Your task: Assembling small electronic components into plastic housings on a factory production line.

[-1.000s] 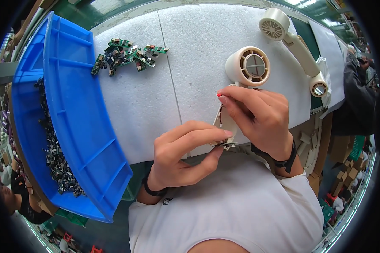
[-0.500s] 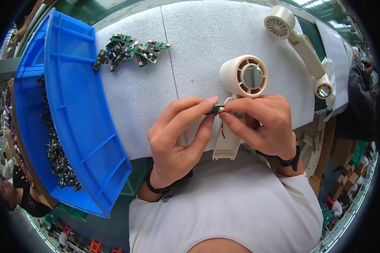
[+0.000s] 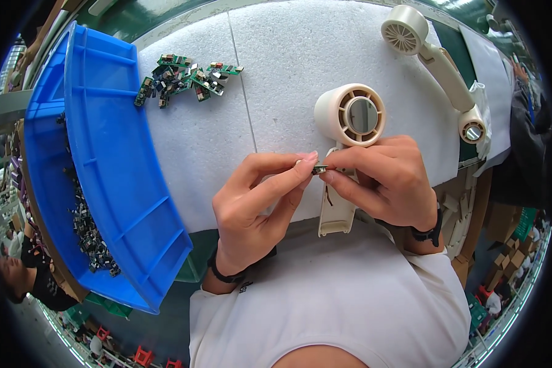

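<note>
"Looking nearest first, what do the hands have?"

"The bare left hand (image 3: pixel 245 205) has its fingers closed on a small dark-green circuit board (image 3: pixel 318 170) with silvery metal parts. The bare right hand (image 3: pixel 392 178) brings its fingertips to the board's right end; whether they are pinched tight there, I cannot tell."

"So where is the board?"

"Between the two hands, above the upper part of an open, cream plastic handle shell (image 3: pixel 336 214). A thin dark wire (image 3: pixel 329 196) shows inside the shell."

"How would that board handle?"

"Very light and stiff, I'd judge, with fragile soldered parts. Best held by its long edges, with no squeezing on the components or tugging on wires. The shell looks light, rigid and rather smooth; its side walls seem the natural hold."

"And beyond them?"

"A round cream plastic fan head (image 3: pixel 349 116) with a mirror-like disc, at the shell's far end. To the left, a blue plastic bin (image 3: pixel 119 165) with small dark parts (image 3: pixel 92 236) inside."

"Farther off?"

"A loose heap of green circuit boards (image 3: pixel 184 80) on the white foam sheet (image 3: pixel 282 67). At the far right lies a second cream fan (image 3: pixel 444 76), and past the foam runs the green worktop (image 3: pixel 159 15)."
</note>
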`<state>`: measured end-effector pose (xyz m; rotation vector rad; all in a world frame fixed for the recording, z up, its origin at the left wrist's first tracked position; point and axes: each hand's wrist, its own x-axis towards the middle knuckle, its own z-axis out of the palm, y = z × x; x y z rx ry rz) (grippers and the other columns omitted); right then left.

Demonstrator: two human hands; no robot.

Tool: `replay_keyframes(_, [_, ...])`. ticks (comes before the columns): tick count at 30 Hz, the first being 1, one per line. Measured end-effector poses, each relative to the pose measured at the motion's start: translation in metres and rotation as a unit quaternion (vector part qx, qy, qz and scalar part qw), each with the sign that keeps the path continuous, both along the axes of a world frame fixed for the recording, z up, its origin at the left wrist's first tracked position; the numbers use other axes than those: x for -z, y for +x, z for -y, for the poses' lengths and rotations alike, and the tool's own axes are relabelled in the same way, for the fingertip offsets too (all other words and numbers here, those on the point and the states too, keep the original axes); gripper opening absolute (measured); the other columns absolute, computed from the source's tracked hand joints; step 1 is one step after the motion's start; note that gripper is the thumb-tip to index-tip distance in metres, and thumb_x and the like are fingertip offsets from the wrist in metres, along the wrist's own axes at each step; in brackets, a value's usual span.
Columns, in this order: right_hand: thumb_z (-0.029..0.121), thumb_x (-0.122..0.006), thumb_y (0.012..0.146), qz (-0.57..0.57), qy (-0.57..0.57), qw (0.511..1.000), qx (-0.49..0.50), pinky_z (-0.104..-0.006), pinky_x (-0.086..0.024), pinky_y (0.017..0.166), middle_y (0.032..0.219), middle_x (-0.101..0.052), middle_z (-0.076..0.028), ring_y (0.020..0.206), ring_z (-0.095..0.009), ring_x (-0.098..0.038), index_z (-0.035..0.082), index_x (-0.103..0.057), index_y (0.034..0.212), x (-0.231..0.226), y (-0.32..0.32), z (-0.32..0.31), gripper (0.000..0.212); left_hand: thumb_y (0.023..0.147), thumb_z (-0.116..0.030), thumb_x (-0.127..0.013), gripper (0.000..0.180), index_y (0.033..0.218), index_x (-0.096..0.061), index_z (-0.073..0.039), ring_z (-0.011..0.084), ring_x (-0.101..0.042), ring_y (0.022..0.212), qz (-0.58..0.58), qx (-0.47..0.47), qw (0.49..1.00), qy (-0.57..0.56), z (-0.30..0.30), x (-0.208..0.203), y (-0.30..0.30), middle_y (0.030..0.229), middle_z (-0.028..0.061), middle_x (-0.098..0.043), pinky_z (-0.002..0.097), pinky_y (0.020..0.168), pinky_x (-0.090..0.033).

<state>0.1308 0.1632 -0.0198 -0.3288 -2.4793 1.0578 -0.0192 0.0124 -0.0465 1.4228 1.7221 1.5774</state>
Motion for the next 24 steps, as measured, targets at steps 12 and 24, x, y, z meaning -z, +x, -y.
replay_keyframes(12, [0.011, -0.085, 0.078, -0.065, -0.114, 0.991, 0.0, -0.028, -0.049, 0.052, 0.074, -0.072, -0.005, 0.059, -0.017, -0.067, 0.008, -0.075, 0.093, 0.008, 0.005, -0.003, 0.019, 0.087, 0.016, -0.066, 0.032, 0.116, -0.071, 0.004, 0.02, -0.067, 0.098, 0.297, 0.097, 0.948, -0.055, 0.002, -0.007, -0.007, 0.108, 0.0176, -0.067, 0.0292, 0.086, -0.055])
replay_keyframes(24, [0.013, -0.086, 0.078, -0.093, -0.099, 0.991, 0.019, -0.0259, -0.047, 0.051, 0.07, -0.07, -0.003, 0.056, -0.014, -0.063, 0.009, -0.074, 0.09, 0.013, 0.006, 0.0, 0.018, 0.087, 0.013, -0.068, 0.032, 0.117, -0.072, 0.002, 0.0187, -0.068, 0.097, 0.336, 0.11, 0.934, -0.047, -0.001, -0.005, -0.009, 0.106, 0.0158, -0.069, 0.0282, 0.084, -0.055])
